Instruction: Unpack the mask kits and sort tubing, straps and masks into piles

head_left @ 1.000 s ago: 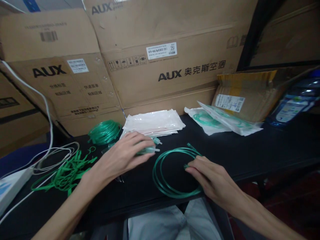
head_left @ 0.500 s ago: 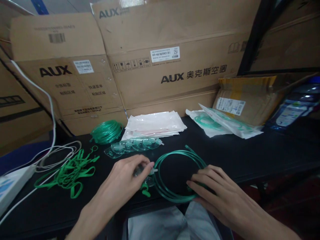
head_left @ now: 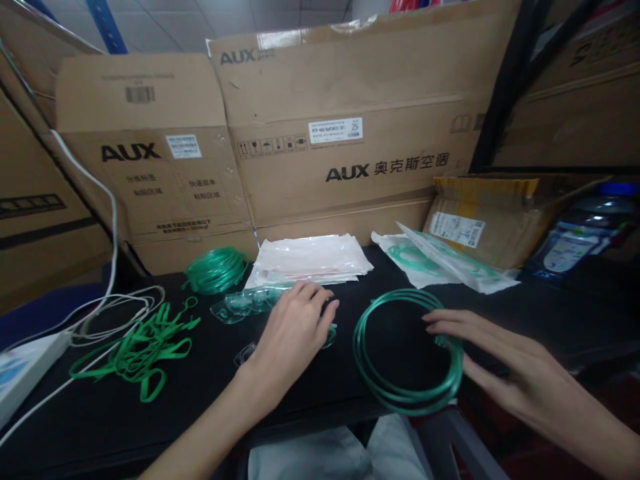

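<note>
My right hand (head_left: 493,357) grips the right side of a coil of clear green tubing (head_left: 361,360), fingers inside the loop and thumb outside. The coil's lower edge reaches the front edge of the black table. My left hand (head_left: 300,330) hovers palm down, thumb apart from the curled fingers, with nothing visible between them. It hides part of a row of clear green plastic masks (head_left: 240,303). Beneath the wrist a clear plastic piece (head_left: 244,355) shows on the table. A small green-and-clear part (head_left: 330,335) peeks out below the thumb; the hand covers what joins it.
White packets (head_left: 313,257) lie behind the masks, beside a green tubing bundle (head_left: 216,270). Green elastic straps (head_left: 150,350) and a white cable (head_left: 150,300) are left. Packed tubing (head_left: 450,260), an open carton (head_left: 485,220) and a blue-capped bottle (head_left: 575,233) stand right. Cardboard (head_left: 350,147) walls the back.
My left hand has moved up and right, letting go of the clear plastic part it held. My right hand has taken hold of the tubing coil and shifted it right. The view has tilted up.
</note>
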### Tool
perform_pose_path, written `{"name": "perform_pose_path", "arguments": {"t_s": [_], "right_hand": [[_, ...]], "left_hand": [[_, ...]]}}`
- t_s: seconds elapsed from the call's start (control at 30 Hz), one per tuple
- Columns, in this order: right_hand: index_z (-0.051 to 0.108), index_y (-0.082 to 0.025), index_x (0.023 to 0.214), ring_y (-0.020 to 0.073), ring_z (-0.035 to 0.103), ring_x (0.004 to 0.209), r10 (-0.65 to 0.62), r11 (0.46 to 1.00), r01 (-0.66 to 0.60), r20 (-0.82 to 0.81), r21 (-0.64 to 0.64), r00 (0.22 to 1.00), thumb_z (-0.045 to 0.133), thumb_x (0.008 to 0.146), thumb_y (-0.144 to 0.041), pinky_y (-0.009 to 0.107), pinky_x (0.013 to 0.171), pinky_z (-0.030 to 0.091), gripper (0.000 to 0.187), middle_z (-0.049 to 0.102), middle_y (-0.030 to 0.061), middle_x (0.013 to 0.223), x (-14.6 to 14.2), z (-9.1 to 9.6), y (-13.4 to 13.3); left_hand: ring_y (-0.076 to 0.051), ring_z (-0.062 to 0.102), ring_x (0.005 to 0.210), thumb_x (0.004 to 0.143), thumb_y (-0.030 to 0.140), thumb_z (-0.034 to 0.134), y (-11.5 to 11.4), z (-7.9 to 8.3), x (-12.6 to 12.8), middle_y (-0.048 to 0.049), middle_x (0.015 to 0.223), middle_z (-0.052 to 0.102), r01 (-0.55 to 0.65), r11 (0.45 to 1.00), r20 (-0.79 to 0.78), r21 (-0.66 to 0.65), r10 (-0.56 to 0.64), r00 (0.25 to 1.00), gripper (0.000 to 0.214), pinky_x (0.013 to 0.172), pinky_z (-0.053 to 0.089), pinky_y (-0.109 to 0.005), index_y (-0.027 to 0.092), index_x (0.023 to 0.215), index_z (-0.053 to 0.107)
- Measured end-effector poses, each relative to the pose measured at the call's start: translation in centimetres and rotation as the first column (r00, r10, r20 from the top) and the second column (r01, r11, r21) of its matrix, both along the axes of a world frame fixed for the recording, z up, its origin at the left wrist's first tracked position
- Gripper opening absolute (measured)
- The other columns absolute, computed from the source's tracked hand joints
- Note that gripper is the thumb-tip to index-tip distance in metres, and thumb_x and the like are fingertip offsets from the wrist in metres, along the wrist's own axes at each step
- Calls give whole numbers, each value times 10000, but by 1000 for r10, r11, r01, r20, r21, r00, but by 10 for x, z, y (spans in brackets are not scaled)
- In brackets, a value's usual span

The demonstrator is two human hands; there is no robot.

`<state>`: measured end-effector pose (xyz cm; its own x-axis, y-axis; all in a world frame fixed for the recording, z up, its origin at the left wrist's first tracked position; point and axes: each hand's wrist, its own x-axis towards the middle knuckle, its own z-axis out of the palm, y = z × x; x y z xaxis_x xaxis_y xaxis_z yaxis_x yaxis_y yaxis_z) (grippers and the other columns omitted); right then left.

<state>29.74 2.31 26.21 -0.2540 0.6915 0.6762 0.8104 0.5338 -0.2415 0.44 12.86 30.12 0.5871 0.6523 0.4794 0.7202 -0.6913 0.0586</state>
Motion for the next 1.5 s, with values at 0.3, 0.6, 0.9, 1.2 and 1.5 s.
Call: {"name": "perform_pose_path", "arguments": {"t_s": [0.3, 0.6, 0.9, 1.2, 1.5], "right_hand": [[740, -305, 1133, 256, 700, 1176, 78, 988, -91, -104, -125, 991, 466, 1010, -273, 370, 956, 597, 302, 733, 61, 1273, -3, 0, 16], [757, -279, 922, 262, 688, 1172, -78, 997, 82, -281, 2, 956, 661, 933, -368, 354, 970, 576, 131, 677, 59, 1326, -15, -6, 26], [580, -228, 862, 268, 772, 851, -164, 968, 22, -565, -251, 809, 699, 871, -548, 328, 700, 645, 342, 758, 117, 996, -35, -19, 39], [460, -255, 1291, 195, 599, 348, -215, 915, -129, -734, -381, 644, 765, 728, -675, 278, 259, 478, 766, 764, 48, 767, -56, 9, 54], [493, -228, 1359, 231, 697, 508, -114, 880, -329, -825, -343, 554, 717, 825, -610, 340, 407, 582, 694, 768, 121, 947, -55, -5, 55]], "left_hand": [[-332, 576, 1315, 916, 613, 621, 45, 23, 55, -207, 1416, 614, 301, 893, -95, -333, -350, 932, 799, 1060, 468, -398, 96, 1507, 473], [-256, 740, 954, 926, 231, 621, 58, 25, 79, -117, 1000, 781, 319, 908, -156, -270, -368, 917, 284, 785, 538, -283, 173, 1177, 739], [-335, 743, 903, 935, 281, 592, 47, 32, 64, -157, 908, 773, 181, 978, -88, -103, -190, 978, 301, 775, 547, -379, 167, 1159, 757], [-102, 589, 434, 1021, 257, 498, 54, 61, 28, 12, 704, 712, 348, 896, 112, -277, -329, 938, 366, 576, 498, -211, 218, 1356, 641], [-78, 522, 442, 960, 355, 574, 119, 94, -104, -22, 767, 720, -66, 953, 512, -295, 216, 832, 417, 457, 440, -198, 168, 1317, 682]]}}
